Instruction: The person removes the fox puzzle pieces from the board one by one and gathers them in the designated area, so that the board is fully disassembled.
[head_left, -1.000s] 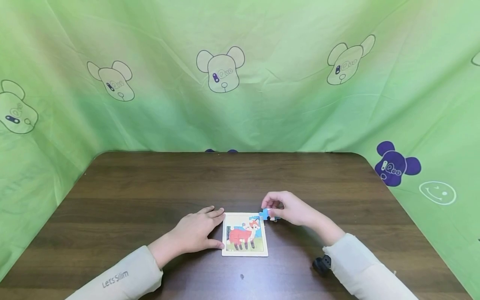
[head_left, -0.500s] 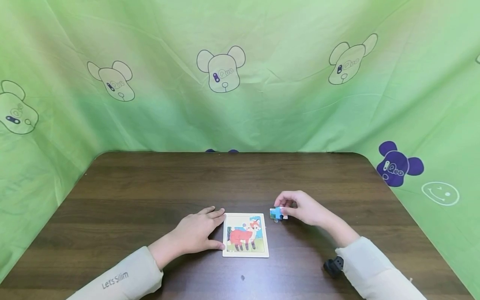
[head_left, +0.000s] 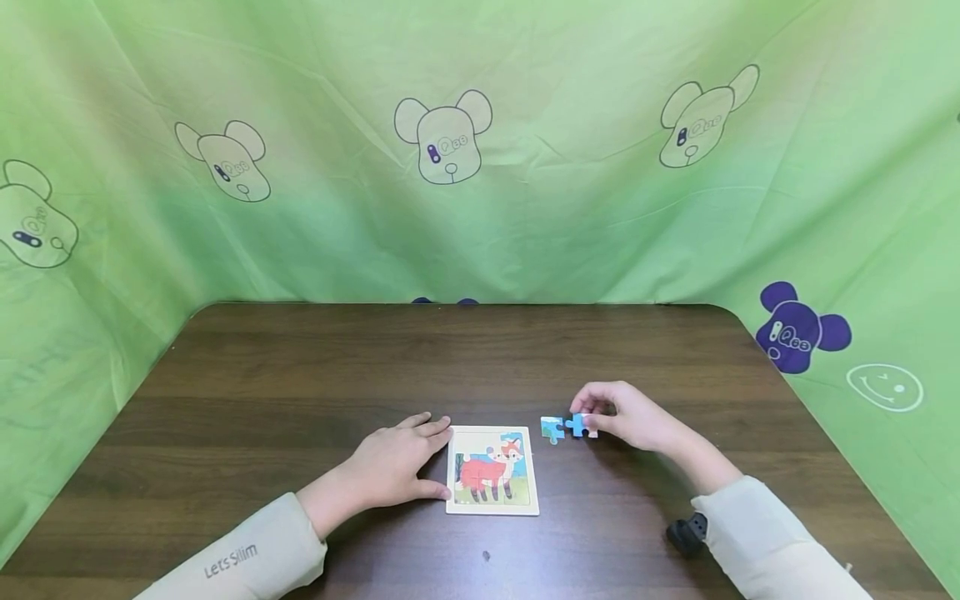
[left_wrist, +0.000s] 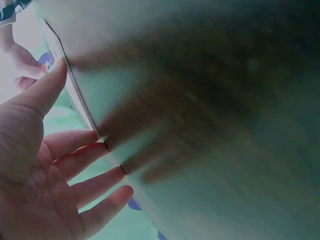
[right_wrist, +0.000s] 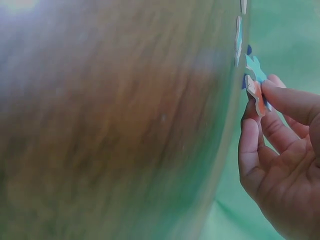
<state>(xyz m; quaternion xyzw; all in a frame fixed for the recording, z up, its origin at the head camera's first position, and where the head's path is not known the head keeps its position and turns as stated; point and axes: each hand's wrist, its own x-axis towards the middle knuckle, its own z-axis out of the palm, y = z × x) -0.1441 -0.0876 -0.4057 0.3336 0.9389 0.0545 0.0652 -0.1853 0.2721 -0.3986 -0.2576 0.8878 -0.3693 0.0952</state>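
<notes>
A framed jigsaw puzzle [head_left: 492, 471] showing a red fox-like animal lies on the table; bare board shows in its upper left part. My left hand [head_left: 390, 462] rests on the table with fingers spread, thumb and fingertips touching the frame's left edge. To the right of the frame, my right hand [head_left: 626, 415] pinches a blue, white and pink jigsaw piece [head_left: 577, 425] between thumb and fingers. In the right wrist view this held piece [right_wrist: 256, 82] is tilted. A second jigsaw piece [head_left: 552, 428], blue and green, lies flat between the frame and the held piece.
The dark wooden table [head_left: 337, 358] reaches back to a green curtain [head_left: 450, 233] printed with bear heads. A small dark mark [head_left: 486, 556] is on the table in front of the frame. A black strap [head_left: 686, 533] hangs at the right sleeve.
My right hand has moved right, away from the frame, carrying its piece. The blue and green piece now lies apart from it on the table. My left hand has stayed in place.
</notes>
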